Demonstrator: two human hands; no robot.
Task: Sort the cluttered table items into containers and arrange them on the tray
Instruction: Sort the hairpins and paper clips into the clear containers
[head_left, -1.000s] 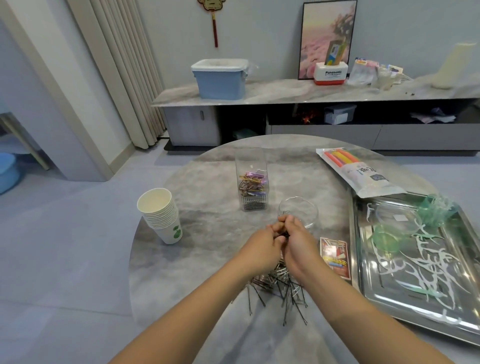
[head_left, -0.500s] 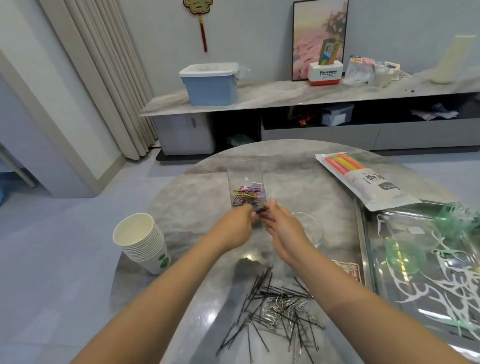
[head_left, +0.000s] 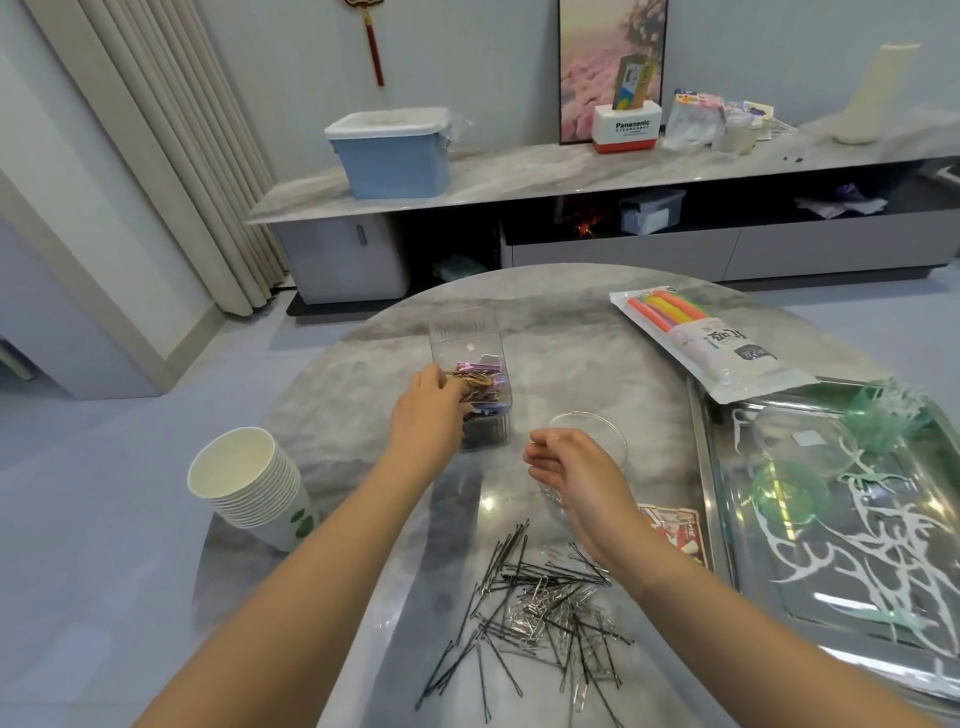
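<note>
A tall clear box (head_left: 467, 338) stands mid-table with coloured clips and dark hairpins inside. My left hand (head_left: 428, 415) is at its left wall, fingers curled round the side. My right hand (head_left: 576, 473) hovers loosely curled and holding nothing, just in front of a small clear glass bowl (head_left: 597, 423). A loose pile of black hairpins and silver paper clips (head_left: 540, 603) lies on the table near me, between my forearms. The steel tray (head_left: 711, 467) sits at the right with a green dish (head_left: 789, 493), a clear lid and pale paper cut-outs on it.
A stack of paper cups (head_left: 244, 478) stands at the table's left edge. A plastic packet of coloured sticks (head_left: 701, 343) lies at the back right, overlapping the tray's corner. A small red printed packet (head_left: 675, 530) lies between the pile and the tray. The round table ends close behind the box.
My right hand has drawn back from the clear box toward the glass bowl. My left hand stays at the box. The view has moved closer to the table.
</note>
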